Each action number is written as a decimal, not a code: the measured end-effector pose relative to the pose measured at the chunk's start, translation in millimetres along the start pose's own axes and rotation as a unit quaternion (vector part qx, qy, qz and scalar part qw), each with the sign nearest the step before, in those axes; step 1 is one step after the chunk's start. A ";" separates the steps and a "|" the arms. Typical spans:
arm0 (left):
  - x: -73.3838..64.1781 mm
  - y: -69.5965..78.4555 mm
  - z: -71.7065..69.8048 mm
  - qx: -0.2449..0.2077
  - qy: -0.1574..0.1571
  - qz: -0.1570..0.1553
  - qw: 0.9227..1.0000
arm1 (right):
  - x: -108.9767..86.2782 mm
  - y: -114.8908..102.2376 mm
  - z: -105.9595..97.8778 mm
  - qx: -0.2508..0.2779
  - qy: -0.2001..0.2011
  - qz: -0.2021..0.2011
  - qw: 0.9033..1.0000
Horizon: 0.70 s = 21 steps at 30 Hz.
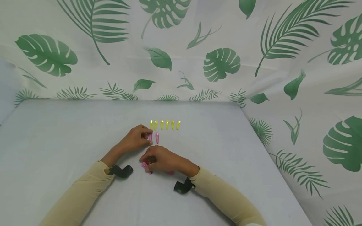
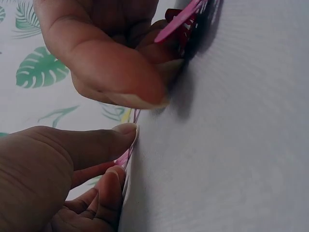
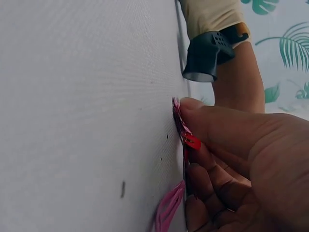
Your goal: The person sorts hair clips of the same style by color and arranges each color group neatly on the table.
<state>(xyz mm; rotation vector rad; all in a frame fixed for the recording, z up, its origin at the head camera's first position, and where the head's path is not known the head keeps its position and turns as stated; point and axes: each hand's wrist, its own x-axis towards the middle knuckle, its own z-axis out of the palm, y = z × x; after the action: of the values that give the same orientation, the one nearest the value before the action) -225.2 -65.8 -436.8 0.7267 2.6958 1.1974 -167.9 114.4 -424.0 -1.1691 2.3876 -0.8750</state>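
A pink snap hair clip [image 1: 150, 137] lies at the left end of a short row, its ends between the thumb and fingers of my left hand [image 1: 137, 138]. Beside it on the right is another pink hair clip [image 1: 157, 138]. Nearer to me, my right hand [image 1: 161, 158] pinches a pink hair clip [image 1: 145, 166] low over the white surface. In the right wrist view, a red hair clip [image 3: 192, 140] shows against those fingers, and a loose pink hair clip [image 3: 170, 205] lies below. The right palm partly hides the clips under it.
Several yellow hair clips [image 1: 167, 125] stand in a row just beyond the pink ones. The white table [image 1: 70, 131] ends at a leaf-printed cloth [image 1: 183, 62] at the back and right. Each wrist wears a black camera mount [image 1: 123, 171].
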 end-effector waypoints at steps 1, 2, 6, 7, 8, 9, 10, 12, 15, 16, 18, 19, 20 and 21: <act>0.2 -0.1 0.0 0.000 0.000 -0.001 1.000 | 0.2 0.4 0.1 -0.009 -0.002 0.001 1.000; 0.3 0.1 -0.1 0.000 -0.001 -0.001 1.000 | 0.3 1.0 0.3 -0.012 -0.001 0.001 1.000; 0.7 -0.4 0.3 0.001 -0.003 -0.003 1.000 | -0.8 2.3 1.0 0.010 0.008 0.010 1.000; 0.6 -0.4 0.4 0.001 -0.003 -0.003 1.000 | -0.9 2.9 1.4 0.023 0.013 0.014 1.000; 0.4 -0.3 0.5 0.000 -0.003 -0.002 1.000 | -1.1 3.9 1.6 0.036 0.018 0.016 0.999; 0.0 -0.2 0.6 -0.001 -0.003 -0.001 1.000 | -1.4 4.7 1.6 0.045 0.025 0.017 0.999; -0.2 -0.2 0.7 -0.001 -0.003 -0.001 1.000 | -1.8 5.8 1.4 0.052 0.033 0.018 0.998; -0.6 0.0 0.8 -0.005 -0.001 0.000 1.000 | -2.2 8.3 0.6 0.055 0.047 0.016 0.997; -1.2 0.1 1.3 -0.010 0.000 -0.002 1.000 | -2.8 11.6 -1.3 0.058 0.060 0.014 0.996; -1.0 -0.2 1.5 -0.012 0.000 -0.003 1.000 | -2.8 12.4 -1.8 0.060 0.061 0.017 0.996; -0.7 -0.9 1.9 -0.011 0.001 0.000 1.000 | -2.5 13.8 -2.6 0.066 0.062 0.020 0.996; -0.6 -1.2 1.9 -0.009 0.001 0.003 1.000 | -2.3 14.3 -3.0 0.071 0.063 0.022 0.995; -0.4 -1.5 2.0 -0.008 0.002 0.005 1.000 | -2.2 14.4 -3.5 0.076 0.064 0.024 0.995; -0.3 -1.7 2.1 -0.007 0.002 0.006 1.000 | -2.1 14.7 -3.9 0.083 0.066 0.025 0.994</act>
<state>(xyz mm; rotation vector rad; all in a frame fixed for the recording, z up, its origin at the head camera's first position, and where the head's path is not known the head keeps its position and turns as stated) -225.0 -65.5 -439.5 0.7408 2.6876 1.2215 -177.4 124.4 -430.7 -1.0120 2.3805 -1.1418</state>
